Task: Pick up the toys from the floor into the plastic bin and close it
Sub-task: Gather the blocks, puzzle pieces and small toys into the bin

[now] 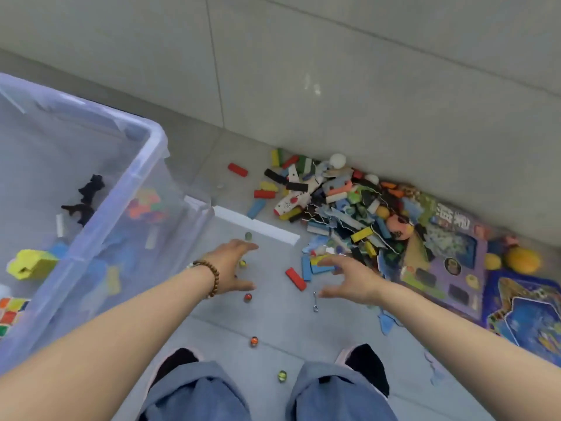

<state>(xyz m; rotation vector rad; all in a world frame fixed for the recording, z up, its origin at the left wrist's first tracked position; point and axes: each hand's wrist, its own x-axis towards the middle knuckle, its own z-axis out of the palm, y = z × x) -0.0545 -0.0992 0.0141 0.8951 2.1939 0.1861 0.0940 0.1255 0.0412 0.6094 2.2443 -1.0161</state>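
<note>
Plastic bin [156,139] cut off at left, contents hazy; left hand [231,267] and right hand [352,281], grip wide, empty.

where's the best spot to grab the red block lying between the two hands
Pinch the red block across its two long sides at mid-length, coming straight down from above. It lies flat on the floor with both long sides exposed, and the right hand is nearest.

The plastic bin [158,141] stands on the floor [273,323] at the left, with a few toys inside. To its right a pile of blocks [334,202] lies against the wall [334,86], and puzzle boards [449,268] lie further right. Marbles [247,297] are scattered between the bin and the pile.
</note>
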